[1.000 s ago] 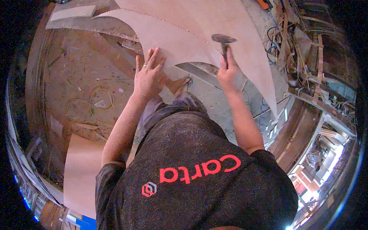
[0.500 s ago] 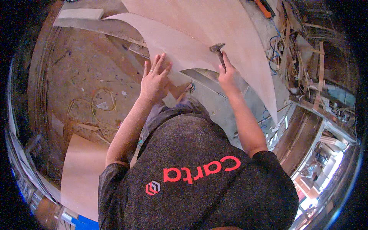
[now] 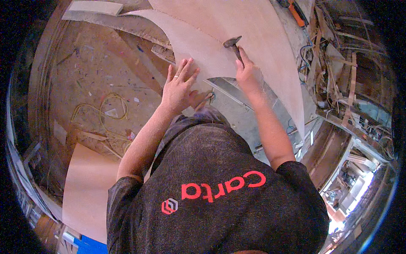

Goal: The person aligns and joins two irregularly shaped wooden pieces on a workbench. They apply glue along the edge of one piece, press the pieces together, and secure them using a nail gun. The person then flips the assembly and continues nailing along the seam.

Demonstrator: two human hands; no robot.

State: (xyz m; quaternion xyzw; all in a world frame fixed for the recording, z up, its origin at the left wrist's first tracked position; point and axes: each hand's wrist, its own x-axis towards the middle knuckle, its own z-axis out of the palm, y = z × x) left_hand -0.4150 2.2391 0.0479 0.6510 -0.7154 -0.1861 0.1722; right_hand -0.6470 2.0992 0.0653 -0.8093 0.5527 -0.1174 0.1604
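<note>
My right hand is closed round the handle of a hammer, whose metal head is over the pale curved wooden sheet. Whether the head touches the wood I cannot tell. Fingers spread, my left hand lies with its fingertips on the sheet's near edge and holds nothing. Beyond the seam running across the middle, a larger pale wooden sheet stretches to the right and tapers toward me.
An orange-and-black tool lies at the far right, near a blue cord and piled wood scraps. A yellow hose coils on the littered floor to the left. Another pale panel stands at the lower left.
The hammer head has moved up and to the left with my right hand. My left hand has shifted slightly right, still spread at the sheet's edge. The whole view has shifted a little.
</note>
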